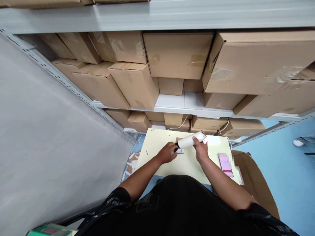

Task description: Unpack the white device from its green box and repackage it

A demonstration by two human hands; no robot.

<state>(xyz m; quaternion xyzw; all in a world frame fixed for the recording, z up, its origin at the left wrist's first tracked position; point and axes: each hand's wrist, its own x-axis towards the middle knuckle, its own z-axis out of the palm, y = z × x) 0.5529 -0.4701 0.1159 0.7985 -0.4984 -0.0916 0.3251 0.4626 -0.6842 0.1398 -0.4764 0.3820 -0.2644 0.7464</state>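
A lint roller [188, 142] with a white roll is held tilted above a pale yellow table [152, 144], its right end higher. My left hand [167, 152] is closed round its dark handle at the left end. My right hand [201, 150] grips the right end of the roll, thumb on top. A small white flap [205, 140] stands out by the fingers there. Beneath the roller lies a small card-like piece [180, 151], partly hidden by it.
A phone [225, 165] with a pink screen lies on the table's right side. Shelves behind hold several cardboard boxes [178, 55]. White cables [227, 126] hang at the back. An open carton [256, 183] stands right, and a grey wall [49, 131] is on the left.
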